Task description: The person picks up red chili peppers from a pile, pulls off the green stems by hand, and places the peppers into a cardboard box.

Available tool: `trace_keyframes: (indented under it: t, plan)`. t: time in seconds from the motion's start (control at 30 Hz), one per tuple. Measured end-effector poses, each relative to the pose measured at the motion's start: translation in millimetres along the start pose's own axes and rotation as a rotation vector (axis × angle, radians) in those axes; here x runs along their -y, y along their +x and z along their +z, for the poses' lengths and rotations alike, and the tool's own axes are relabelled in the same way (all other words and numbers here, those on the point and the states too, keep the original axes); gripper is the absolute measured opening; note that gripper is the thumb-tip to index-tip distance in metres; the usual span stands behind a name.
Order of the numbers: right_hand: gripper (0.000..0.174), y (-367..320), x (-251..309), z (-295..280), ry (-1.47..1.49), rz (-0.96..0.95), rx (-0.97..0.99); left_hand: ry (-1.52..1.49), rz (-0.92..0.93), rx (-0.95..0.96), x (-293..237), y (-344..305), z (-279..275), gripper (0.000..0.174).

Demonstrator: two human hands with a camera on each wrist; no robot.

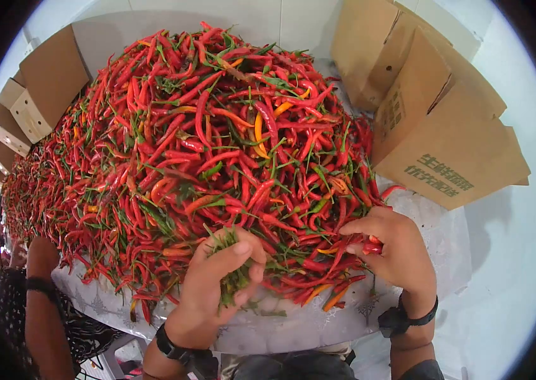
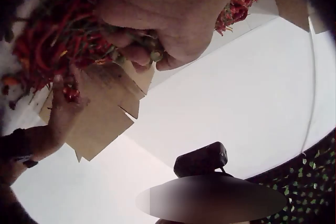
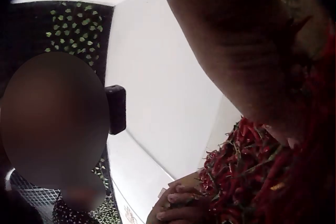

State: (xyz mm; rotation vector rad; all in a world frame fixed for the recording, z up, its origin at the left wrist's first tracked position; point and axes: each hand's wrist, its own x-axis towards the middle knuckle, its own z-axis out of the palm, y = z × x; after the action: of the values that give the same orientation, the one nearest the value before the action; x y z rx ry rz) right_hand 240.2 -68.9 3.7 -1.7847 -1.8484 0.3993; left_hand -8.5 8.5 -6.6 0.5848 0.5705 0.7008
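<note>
A big heap of red chili peppers [image 1: 217,139], mixed with green stems and a few orange ones, covers the table. At its near edge my left hand [image 1: 208,275] grips a bunch of green chili stems [image 1: 235,278], its thumb and fingers curled round them. The cut-looking stem ends show between the fingers in the left wrist view. To the right, my right hand [image 1: 398,247] holds red chilies [image 1: 374,244] between thumb and fingers, their tips showing at the palm. In the right wrist view that hand's fingertips are mostly hidden and dark.
Open cardboard boxes [image 1: 445,139] stand at the right of the heap, more boxes [image 1: 46,95] at the far left. A patterned plastic cover [image 1: 318,323] shows along the table's front edge. Another person's arm [image 1: 46,310] reaches in at the left.
</note>
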Motion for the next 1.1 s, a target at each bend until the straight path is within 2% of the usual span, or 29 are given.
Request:
trace_keyframes:
  t: [0.13, 0.23, 0.33, 0.43, 0.53, 0.73, 0.93, 1.1]
  plan:
    - [0.023, 2.8, -13.8, -2.7, -0.068, -0.021, 0.08, 0.011, -0.027, 0.009, -0.8, -0.9, 0.7, 0.017]
    - [0.016, 5.7, -8.2, -3.7, 0.079, -0.084, -0.116, 0.065, -0.042, -0.02, -1.7, -1.5, 5.3, 0.015]
    - [0.013, 1.4, -5.2, 0.5, 0.536, 0.075, -0.311, 0.131, -0.055, -0.052, -1.2, -2.8, 7.5, 0.012]
    - [0.015, 1.1, 3.5, -2.1, 1.01, 0.189, -0.259, 0.244, -0.053, -0.052, 1.2, -2.0, 12.0, 0.015]
    - [0.02, -0.7, 10.5, -0.4, 1.214, 0.319, -0.072, 0.378, -0.072, -0.051, 5.7, -2.4, 15.5, 0.019]
    - [0.021, -0.6, 24.6, 14.8, 1.317, 0.345, 0.151, 0.569, 0.022, 0.047, 16.0, -4.8, 19.2, 0.022]
    - [0.021, -3.8, 24.3, 26.6, 1.196, 0.295, 0.087, 0.569, -0.025, 0.019, 17.9, -6.6, 18.4, 0.019]
    - [0.017, -1.5, 26.7, 26.7, 1.104, 0.335, 0.196, 0.543, -0.057, -0.021, 19.8, -5.2, 20.2, 0.019]
